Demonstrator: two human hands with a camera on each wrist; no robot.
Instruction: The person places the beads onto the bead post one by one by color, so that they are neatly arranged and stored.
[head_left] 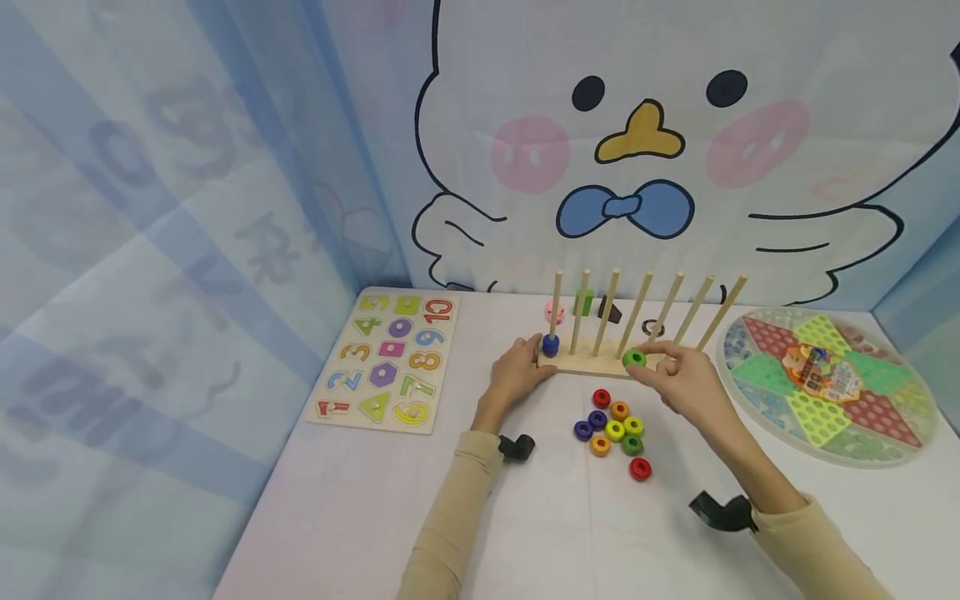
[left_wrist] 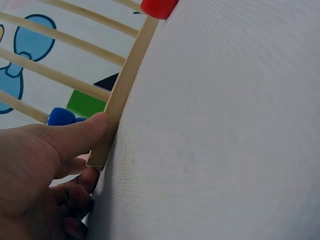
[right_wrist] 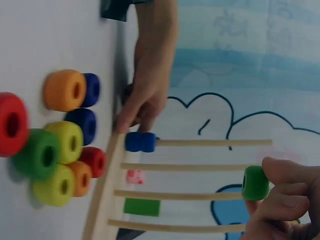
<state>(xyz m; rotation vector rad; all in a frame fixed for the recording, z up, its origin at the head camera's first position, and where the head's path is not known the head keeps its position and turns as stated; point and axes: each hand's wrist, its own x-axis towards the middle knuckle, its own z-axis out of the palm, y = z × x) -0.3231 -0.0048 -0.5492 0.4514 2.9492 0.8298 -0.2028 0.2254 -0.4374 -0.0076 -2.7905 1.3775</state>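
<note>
A wooden peg rack (head_left: 588, 364) with several upright pegs stands on the table. Two blue beads (right_wrist: 140, 142) are stacked on its leftmost peg. My left hand (head_left: 517, 371) grips the rack's left end, the thumb along the front edge of the base (left_wrist: 122, 85). My right hand (head_left: 686, 383) pinches a green bead (right_wrist: 256, 183) between thumb and fingers. In the right wrist view that bead overlaps the tip end of a peg. In front of the rack lies a loose group of red, orange, yellow, green and blue beads (head_left: 615, 431).
A number and shape puzzle board (head_left: 382, 362) lies at the left. To the right is a round board with a coloured star pattern (head_left: 825, 387). Behind the rack are a green block (head_left: 583, 302), a pink piece (head_left: 554, 312) and a dark piece (head_left: 611, 311), before a printed curtain.
</note>
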